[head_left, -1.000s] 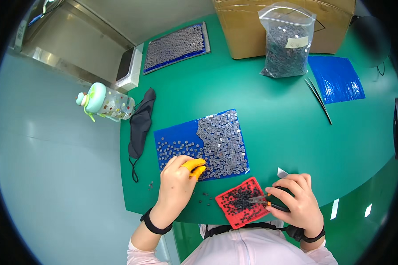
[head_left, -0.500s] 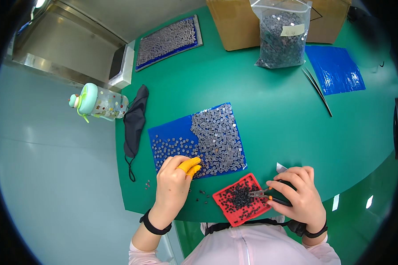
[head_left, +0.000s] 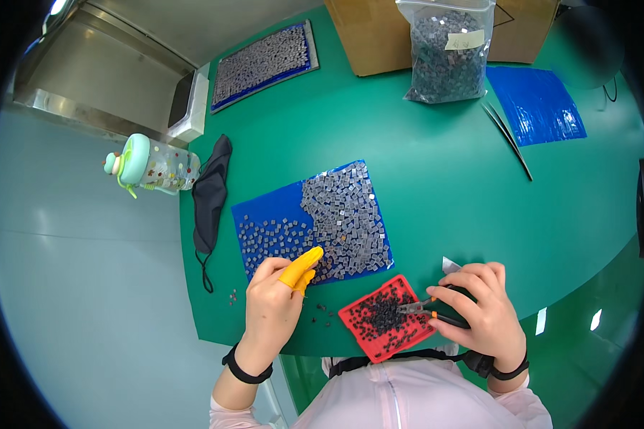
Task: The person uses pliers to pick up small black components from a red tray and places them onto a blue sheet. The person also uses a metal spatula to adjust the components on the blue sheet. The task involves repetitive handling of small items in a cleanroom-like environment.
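My left hand (head_left: pixel 275 300) reaches over the near edge of a blue sheet (head_left: pixel 265 200) covered with small grey square pieces (head_left: pixel 343 214). Yellow finger cots (head_left: pixel 303 268) cover its thumb and forefinger. The forefinger is stretched out at the pieces, its tip apart from the thumb; I see nothing held between them. In my right hand (head_left: pixel 486 314) is a pair of pliers (head_left: pixel 447 314) with black and orange handles. Their metal jaws lie over a red tray (head_left: pixel 373 355) that holds a heap of tiny black pieces (head_left: pixel 383 314); whether they grip one is too small to tell.
A few loose black bits (head_left: pixel 322 307) lie left of the tray. Around the green table are a dark mask (head_left: pixel 211 189), a bottle (head_left: pixel 154 164), another loaded sheet (head_left: pixel 265 64), a bag of pieces (head_left: pixel 447 64), cardboard boxes (head_left: pixel 368 43), tweezers (head_left: pixel 508 139) and blue film (head_left: pixel 537 107).
My left forefinger has straightened and its tip has come away from the thumb, above the grey pieces. The whole view has shifted slightly; my right hand keeps the pliers over the tray.
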A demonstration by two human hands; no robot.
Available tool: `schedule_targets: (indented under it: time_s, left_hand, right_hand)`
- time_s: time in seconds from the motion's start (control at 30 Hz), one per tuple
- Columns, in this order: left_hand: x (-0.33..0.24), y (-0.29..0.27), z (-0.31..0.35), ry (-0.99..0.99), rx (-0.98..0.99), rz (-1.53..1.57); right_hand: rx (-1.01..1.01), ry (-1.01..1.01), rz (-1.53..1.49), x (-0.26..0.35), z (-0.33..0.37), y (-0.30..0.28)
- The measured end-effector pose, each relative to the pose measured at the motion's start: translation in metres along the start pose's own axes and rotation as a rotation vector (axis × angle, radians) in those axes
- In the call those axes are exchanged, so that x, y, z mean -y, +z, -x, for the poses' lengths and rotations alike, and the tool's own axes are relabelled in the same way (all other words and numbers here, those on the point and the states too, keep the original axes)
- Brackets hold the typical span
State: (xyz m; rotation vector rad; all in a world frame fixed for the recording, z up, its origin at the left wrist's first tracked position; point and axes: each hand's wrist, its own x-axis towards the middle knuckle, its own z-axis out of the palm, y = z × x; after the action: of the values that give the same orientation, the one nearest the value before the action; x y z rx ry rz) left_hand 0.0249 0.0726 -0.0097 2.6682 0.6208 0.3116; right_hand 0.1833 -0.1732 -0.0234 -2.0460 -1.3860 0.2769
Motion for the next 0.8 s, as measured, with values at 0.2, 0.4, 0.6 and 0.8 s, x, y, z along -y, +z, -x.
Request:
schedule_targets:
  time_s: [0.2,0.4,0.6,0.8]
  left_hand:
    - [0.005,0.000,0.001,0.071,-0.004,-0.062]
    - [-0.012,-0.016,0.007,0.016,-0.036,-0.029]
    - [-0.014,-0.010,0.009,-0.022,0.111,-0.008]
    - [-0.013,-0.009,0.010,-0.039,0.176,-0.011]
  right_hand:
    - [-0.004,-0.001,0.001,0.002,0.002,0.000]
    - [-0.018,0.003,0.002,0.002,0.003,-0.001]
    - [-0.026,-0.030,-0.015,0.005,0.001,0.001]
    - [-0.065,-0.016,0.003,0.004,0.004,0.004]
